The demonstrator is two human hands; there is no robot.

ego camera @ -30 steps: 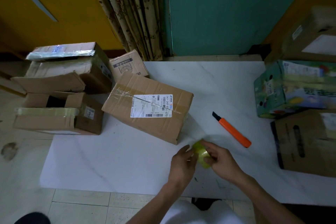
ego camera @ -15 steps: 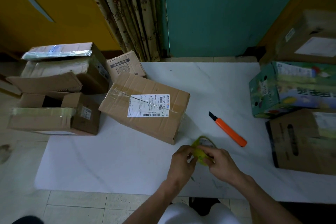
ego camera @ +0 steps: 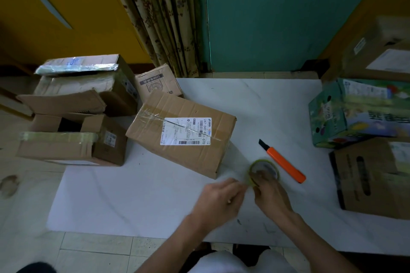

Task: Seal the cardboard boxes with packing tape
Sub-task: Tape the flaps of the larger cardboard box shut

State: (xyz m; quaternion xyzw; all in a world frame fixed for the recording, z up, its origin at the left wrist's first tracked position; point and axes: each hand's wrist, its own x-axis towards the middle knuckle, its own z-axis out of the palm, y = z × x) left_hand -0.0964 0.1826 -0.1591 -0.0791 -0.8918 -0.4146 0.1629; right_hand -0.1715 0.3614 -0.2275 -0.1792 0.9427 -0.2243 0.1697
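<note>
Right hand (ego camera: 274,196) grips the packing tape roll (ego camera: 264,172), fingers curled through its core, holding it just above the bench (ego camera: 133,201) near the closest corner of the labelled cardboard box (ego camera: 184,131). Left hand (ego camera: 219,201) is just beside the roll with its fingertips towards the rim. Motion blur prevents telling whether it pinches a tape end or is empty.

Assessment of step: the free end is apparently being found and drawn off the roll. Recommended practice:
- Keep the roll steady in the right hand and peel with the left.
- Draw out enough to span the box's top seam and overlap both ends.
- Keep the strip taut and off the bench so it does not fold on itself.
- Lay it along the seam, which crosses the shipping label (ego camera: 186,131), then press it flat.

Glossy tape already shows at the box's far-left end.

Surface and room:
- The bench is white, stone-patterned and lightly marked near the front edge.
- A teal wall panel (ego camera: 277,13) stands behind it, a yellow wall (ego camera: 55,6) to the left, a patterned curtain (ego camera: 159,17) between them, and tiled floor (ego camera: 88,250) below.
- Stacked boxes (ego camera: 88,86) and an open-flapped box (ego camera: 71,139) sit off the bench's left end.
- A brown box with a handle slot (ego camera: 372,177) and a green printed carton (ego camera: 355,115) sit at the right.
- A small printed box (ego camera: 155,82) lies behind the labelled one.
- An orange utility knife (ego camera: 284,164) lies just right of the roll, within reach for cutting.
</note>
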